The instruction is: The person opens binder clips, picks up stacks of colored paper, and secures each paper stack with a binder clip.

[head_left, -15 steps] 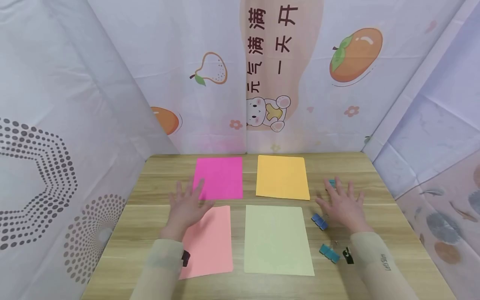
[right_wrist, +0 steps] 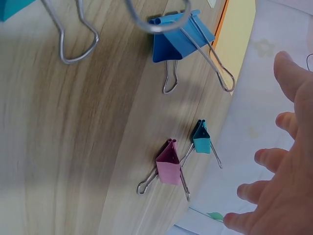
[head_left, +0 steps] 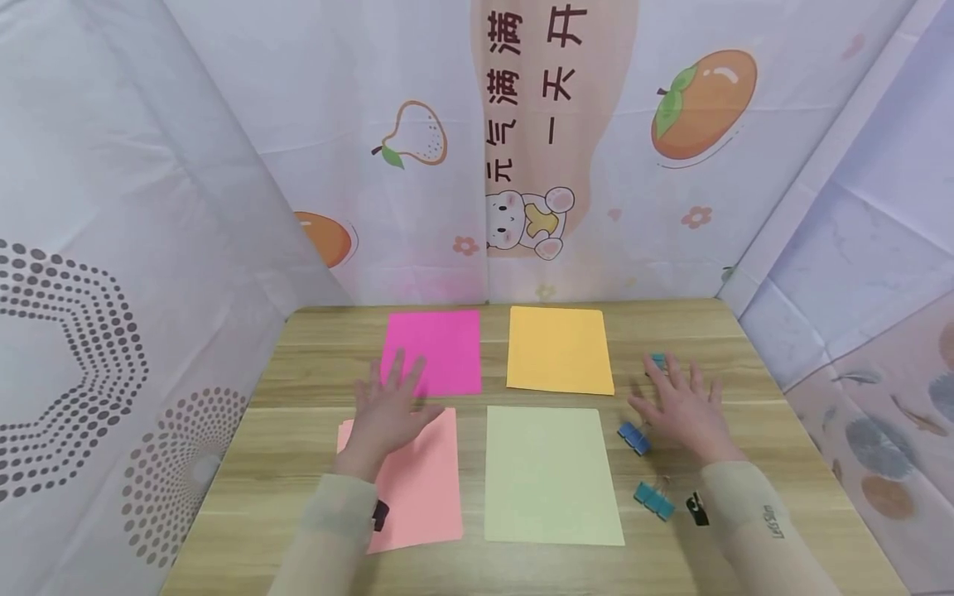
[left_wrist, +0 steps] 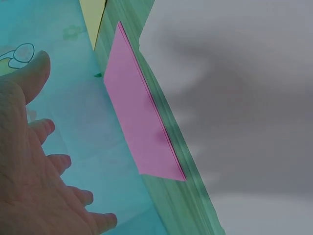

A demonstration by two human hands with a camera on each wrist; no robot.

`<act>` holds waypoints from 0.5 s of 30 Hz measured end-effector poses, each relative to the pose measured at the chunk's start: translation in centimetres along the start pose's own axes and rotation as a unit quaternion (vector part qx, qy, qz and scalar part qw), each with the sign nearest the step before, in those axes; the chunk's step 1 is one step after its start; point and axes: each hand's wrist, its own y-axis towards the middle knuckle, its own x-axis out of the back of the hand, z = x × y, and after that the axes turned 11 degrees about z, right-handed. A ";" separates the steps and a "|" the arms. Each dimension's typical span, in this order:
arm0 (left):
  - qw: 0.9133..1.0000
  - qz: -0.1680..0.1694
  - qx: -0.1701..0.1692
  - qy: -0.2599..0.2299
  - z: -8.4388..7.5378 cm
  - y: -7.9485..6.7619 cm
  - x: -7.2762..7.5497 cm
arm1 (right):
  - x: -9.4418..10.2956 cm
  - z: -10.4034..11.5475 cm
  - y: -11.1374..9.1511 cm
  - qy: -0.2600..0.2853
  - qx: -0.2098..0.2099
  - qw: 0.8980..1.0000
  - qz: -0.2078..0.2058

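Note:
My left hand (head_left: 387, 420) is held with spread fingers over the salmon paper (head_left: 428, 488), its fingertips overlapping the magenta paper (head_left: 447, 352) in the head view. Nothing is in its grasp. On the other side my right hand (head_left: 689, 414), also spread and holding nothing, is above several binder clips. Nearest it are a blue clip (head_left: 633, 438) and a teal clip (head_left: 657, 361) partly covered by the fingers. Another teal clip (head_left: 654, 501) lies closer to me. A pink clip (right_wrist: 168, 169), hidden under the hand in the head view, appears in the right wrist view.
An orange-yellow paper (head_left: 559, 349) lies at the back, with a pale green paper (head_left: 551, 476) in front of it. All rest on a wooden table (head_left: 261, 488). A printed curtain (head_left: 432, 215) hangs behind, and cloth walls stand at both sides.
My left hand has shifted a little to the right over the papers, fingers still spread. The right hand has stayed nearly in place; the papers and clips lie as before.

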 end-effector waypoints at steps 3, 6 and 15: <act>1.000 0.003 -0.004 0.001 -0.2 0.2 -0.4 | 0.0 -0.2 0.0 -0.006 0.002 1.000 0.001; 1.000 0.008 -0.007 0.002 -0.5 0.3 -0.7 | 0.0 -0.3 -0.1 -0.012 0.005 1.000 0.001; 1.000 0.024 -0.012 0.015 -1.7 0.8 -1.8 | -0.2 -0.6 -0.4 -0.036 0.032 0.999 -0.007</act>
